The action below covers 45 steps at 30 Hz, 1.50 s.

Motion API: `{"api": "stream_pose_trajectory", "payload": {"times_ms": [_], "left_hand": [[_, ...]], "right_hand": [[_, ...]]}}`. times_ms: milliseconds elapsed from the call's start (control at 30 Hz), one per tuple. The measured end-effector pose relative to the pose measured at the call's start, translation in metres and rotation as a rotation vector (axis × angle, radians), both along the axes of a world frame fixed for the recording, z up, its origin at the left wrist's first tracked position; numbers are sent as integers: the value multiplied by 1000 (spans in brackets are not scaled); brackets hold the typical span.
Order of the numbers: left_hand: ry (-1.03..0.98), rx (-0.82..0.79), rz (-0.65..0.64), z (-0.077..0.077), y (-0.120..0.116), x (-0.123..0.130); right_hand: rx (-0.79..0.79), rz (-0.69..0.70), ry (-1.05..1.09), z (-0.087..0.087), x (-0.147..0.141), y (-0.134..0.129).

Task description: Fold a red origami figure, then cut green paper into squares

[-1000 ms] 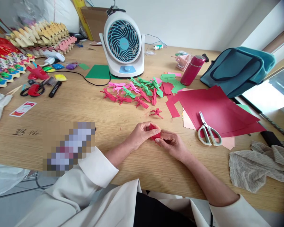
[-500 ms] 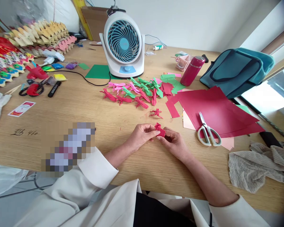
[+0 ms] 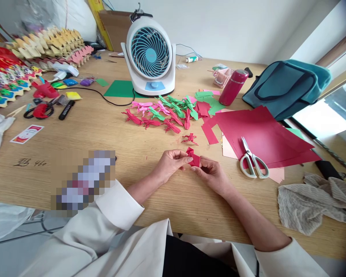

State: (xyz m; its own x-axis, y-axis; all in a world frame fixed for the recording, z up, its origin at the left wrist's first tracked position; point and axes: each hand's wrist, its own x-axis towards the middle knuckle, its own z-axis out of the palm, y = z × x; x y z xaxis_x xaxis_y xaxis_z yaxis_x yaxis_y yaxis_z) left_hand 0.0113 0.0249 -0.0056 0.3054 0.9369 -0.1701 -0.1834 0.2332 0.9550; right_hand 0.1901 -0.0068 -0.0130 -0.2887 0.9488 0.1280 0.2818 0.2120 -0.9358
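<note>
A small, partly folded piece of red paper [image 3: 194, 158] is held just above the wooden table between my two hands. My left hand [image 3: 174, 163] pinches its left side with thumb and fingers. At its lower right corner, my right hand [image 3: 212, 173] grips the paper between thumb and curled fingers. One folded red paper figure [image 3: 189, 138] lies right behind the held piece. Farther back sits a cluster of folded paper figures [image 3: 170, 109] in pink, green and red. Loose red paper strips [image 3: 210, 132] lie to the right of them.
White-handled scissors [image 3: 252, 159] rest on large red sheets [image 3: 262, 130] at the right. A fan [image 3: 151, 54], a red bottle [image 3: 233, 87] and a teal bag [image 3: 285, 88] stand behind. Crumpled cloth [image 3: 311, 204] lies front right; a black marker [image 3: 66, 110] lies left.
The red paper has turned slightly in my fingers, and more of its flat face shows. Both hands stay in nearly the same place.
</note>
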Motion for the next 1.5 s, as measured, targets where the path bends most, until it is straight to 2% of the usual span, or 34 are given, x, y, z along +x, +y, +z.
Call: {"api": "stream_pose_trajectory", "payload": {"times_ms": [233,533,733,967,1233,1500], "left_hand": [[7,-29,52,1,0,0],[1,-34,112,3,3,-1],[-1,-38,128,3,4,-2],[18,-51,55,4,5,-4],[67,72,67,2,5,-4],[90,141,28,0,4,-4]], "right_hand": [[-10,-39,33,-3,0,0],[-2,34,37,4,0,0],[23,19,19,5,0,0],[42,-11,-15,5,0,-1],[32,10,-46,4,0,-1],[39,42,-34,3,-1,-2]]}}
